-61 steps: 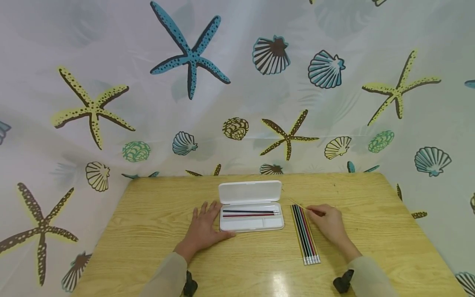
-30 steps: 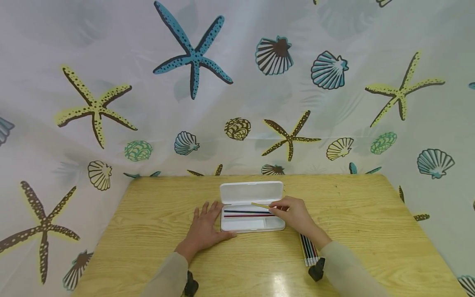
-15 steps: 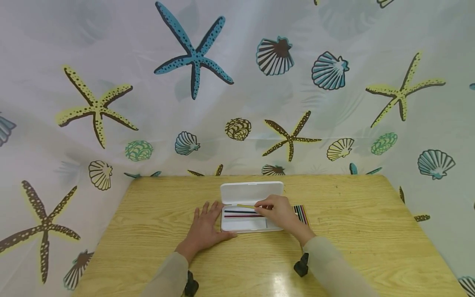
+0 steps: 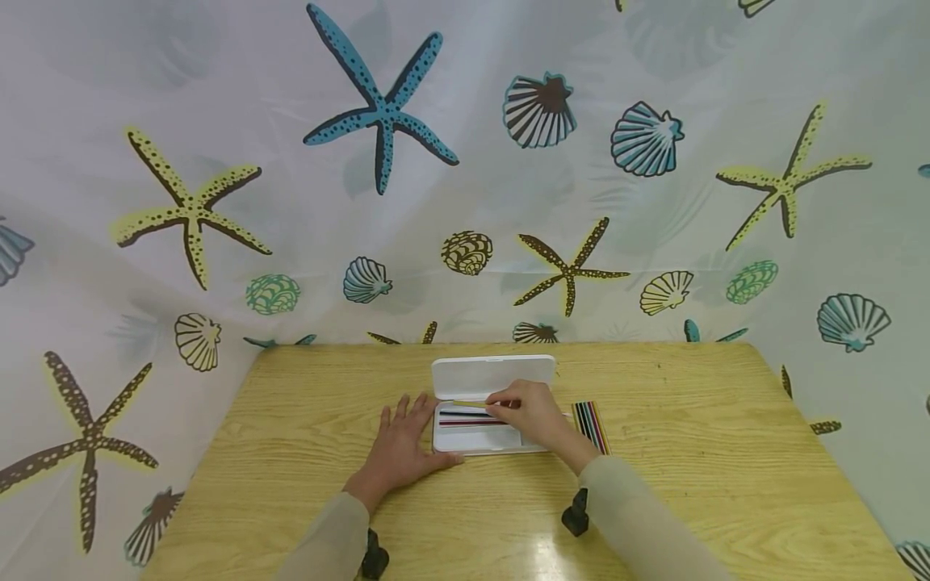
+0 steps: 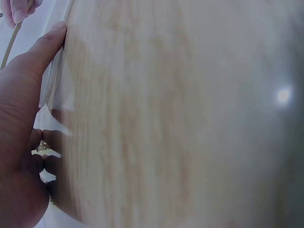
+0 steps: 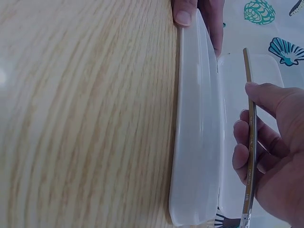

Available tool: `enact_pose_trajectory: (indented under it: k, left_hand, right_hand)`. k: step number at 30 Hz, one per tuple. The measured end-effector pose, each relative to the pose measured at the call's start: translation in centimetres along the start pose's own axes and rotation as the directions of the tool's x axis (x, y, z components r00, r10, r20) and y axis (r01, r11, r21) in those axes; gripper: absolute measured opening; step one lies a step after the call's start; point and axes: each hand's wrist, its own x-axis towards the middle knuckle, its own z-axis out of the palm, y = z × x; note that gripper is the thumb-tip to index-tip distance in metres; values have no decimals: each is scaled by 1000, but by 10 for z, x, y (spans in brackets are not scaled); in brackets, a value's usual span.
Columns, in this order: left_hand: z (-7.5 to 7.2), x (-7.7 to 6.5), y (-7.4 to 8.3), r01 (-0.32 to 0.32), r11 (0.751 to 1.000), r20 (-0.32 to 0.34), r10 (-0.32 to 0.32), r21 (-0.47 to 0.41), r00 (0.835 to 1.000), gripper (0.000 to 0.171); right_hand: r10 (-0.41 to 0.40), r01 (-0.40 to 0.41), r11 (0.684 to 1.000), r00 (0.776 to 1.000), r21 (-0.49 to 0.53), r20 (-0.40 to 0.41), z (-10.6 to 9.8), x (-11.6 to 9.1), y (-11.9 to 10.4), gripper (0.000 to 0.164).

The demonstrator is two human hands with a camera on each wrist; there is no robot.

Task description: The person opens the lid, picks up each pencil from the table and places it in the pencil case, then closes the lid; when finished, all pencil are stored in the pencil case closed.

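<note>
A curtained-off desk space — wood-grain table, starfish-and-shell cloth hanging on three sides.

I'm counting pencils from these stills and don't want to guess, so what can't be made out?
- Head view: the right ends of the inside pencils, hidden by the right hand.
- Head view: the near ends of the loose pencil row, behind the right sleeve.
- Right wrist view: the white case's contents, behind its wall.
- Right wrist view: the held pencil's lettering, too small to read surely.
</note>
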Motion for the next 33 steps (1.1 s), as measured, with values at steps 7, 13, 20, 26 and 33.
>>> enact_pose_trajectory:
  k: [7,13,20,26,33]
  left_hand:
    - [-1,-1,1,3,1000,12,-3,0,1000,109]
    - [0,-1,1,1,1000,10,-1,-1,1000,109]
    - [0,0,2,7,1000,12,-7,3,1000,110]
    - [-1,0,2,10,1000,14,-10,5,1000,110]
    - [-3,-1,3,10,1000,21,-10,-5,1000,110]
  right_hand:
    - [8,-8,1000,1000,9,0,11,6,3,13]
    - [-10,10,1000,1000,18,-2,17,9,2,13]
    - [-9,9,1000,1000,9,7,21,11,2,13]
    - [-39,39,999,999,8,5,25,13,0,13]
    - [-56,56,998,998,-3,0,26,14,0,13]
